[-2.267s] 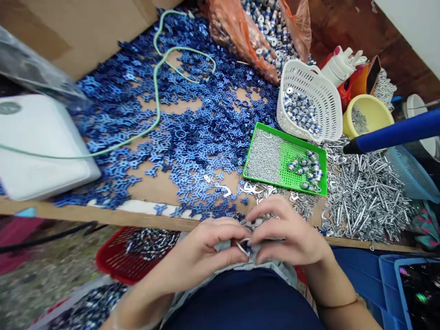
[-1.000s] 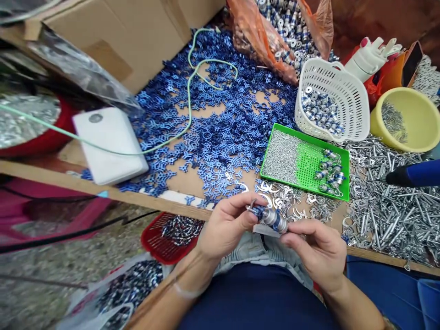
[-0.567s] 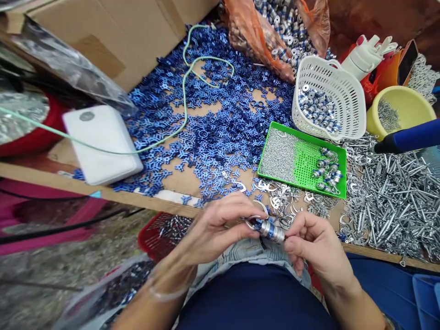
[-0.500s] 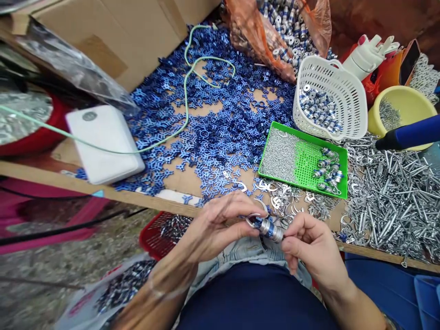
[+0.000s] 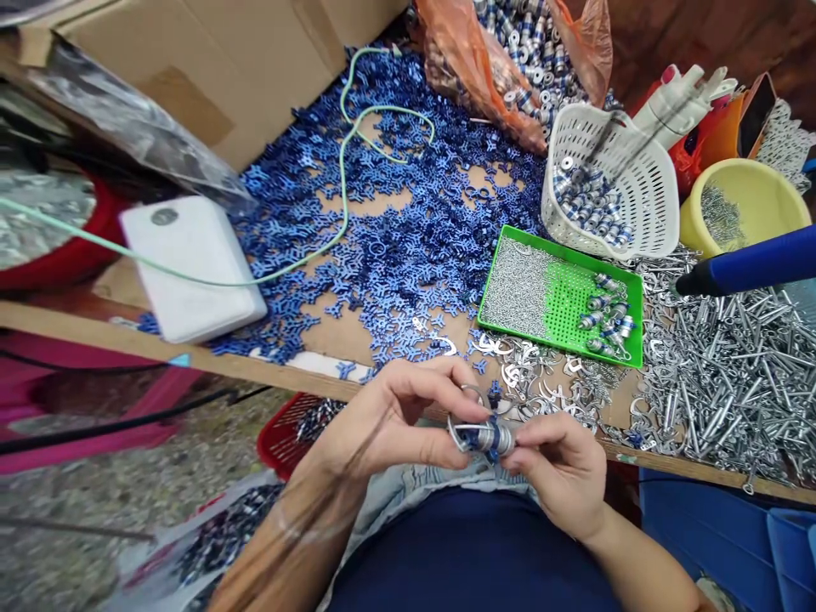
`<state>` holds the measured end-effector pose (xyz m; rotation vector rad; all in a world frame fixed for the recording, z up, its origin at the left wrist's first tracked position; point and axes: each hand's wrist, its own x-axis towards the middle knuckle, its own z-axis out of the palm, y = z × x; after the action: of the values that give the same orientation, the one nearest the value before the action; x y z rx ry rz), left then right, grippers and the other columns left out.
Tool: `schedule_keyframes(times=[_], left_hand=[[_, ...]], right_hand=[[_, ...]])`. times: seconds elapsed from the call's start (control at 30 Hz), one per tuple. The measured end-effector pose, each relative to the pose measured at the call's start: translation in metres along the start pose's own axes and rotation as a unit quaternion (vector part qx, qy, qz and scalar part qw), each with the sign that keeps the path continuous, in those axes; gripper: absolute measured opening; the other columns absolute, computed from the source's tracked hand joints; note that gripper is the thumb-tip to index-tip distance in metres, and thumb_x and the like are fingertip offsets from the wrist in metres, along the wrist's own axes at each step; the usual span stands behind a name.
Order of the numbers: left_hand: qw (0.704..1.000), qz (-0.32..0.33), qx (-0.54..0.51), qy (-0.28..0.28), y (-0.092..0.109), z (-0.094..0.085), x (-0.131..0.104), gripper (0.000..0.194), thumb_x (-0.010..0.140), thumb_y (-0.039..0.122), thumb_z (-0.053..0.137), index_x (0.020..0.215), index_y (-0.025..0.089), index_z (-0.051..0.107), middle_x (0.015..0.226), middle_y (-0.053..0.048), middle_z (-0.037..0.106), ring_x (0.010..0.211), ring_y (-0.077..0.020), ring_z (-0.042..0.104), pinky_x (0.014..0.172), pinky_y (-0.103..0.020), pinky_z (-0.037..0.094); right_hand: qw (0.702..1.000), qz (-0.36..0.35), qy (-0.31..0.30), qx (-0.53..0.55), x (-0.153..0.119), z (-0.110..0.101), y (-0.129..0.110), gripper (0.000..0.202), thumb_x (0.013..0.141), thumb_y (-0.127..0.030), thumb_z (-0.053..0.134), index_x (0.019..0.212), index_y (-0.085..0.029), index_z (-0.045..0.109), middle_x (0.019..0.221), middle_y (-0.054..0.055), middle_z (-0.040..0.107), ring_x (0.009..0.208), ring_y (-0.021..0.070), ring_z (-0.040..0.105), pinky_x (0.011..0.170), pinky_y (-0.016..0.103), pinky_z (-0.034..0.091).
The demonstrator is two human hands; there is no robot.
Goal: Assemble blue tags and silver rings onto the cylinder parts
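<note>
One metal part [image 5: 501, 439], left hand [image 5: 408, 416], right hand [image 5: 561, 469] clamped on it; table [image 5: 127, 339], wooden near edge [image 5: 242, 368]; cardboard [image 5: 342, 333] showing between blue pieces [image 5: 411, 238]; box [image 5: 255, 72] far left.

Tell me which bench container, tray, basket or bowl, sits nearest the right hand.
The shallow green tray; the white basket stands behind it, and the yellow bowl sits farther back and right.

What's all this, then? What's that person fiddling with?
The person holds a small silver-and-blue cylindrical part between two bare hands. The left hand grips the end with the curved metal pieces; the right hand pinches the other end. Beyond them, blue three-armed pieces are spread thickly, and a green tray holds several similar cylindrical parts.
</note>
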<state>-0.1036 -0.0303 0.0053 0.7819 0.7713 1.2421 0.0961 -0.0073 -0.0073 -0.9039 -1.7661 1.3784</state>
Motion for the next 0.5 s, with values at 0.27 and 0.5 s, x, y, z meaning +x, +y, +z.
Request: schedule_keyframes(times=[0.27,0.5], left_hand=[[1.000,0.005,-0.028,0.003,-0.003,-0.002,0.004,0.017,0.068,0.028,0.073,0.085,0.026,0.074,0.090,-0.010,0.068,0.084,-0.0235,0.064,0.071,-0.035,0.052],[0.999,-0.028,-0.026,-0.032,-0.055,-0.024,-0.007,0.018,0.067,0.046,0.069,0.079,0.033,0.066,0.076,-0.002,0.066,0.089,-0.0305,0.061,0.071,-0.044,0.052]], right_hand=[[0.996,0.041,0.050,0.055,0.000,0.006,0.001,0.014,0.074,-0.024,0.069,0.075,-0.021,0.055,0.061,-0.003,0.058,0.048,0.0090,0.055,0.047,0.020,0.046],[0.985,0.044,0.094,0.138,0.006,0.039,0.014,0.040,0.061,-0.053,0.072,0.064,-0.021,0.047,0.060,-0.003,0.056,0.051,0.0101,0.054,0.047,0.021,0.045]])
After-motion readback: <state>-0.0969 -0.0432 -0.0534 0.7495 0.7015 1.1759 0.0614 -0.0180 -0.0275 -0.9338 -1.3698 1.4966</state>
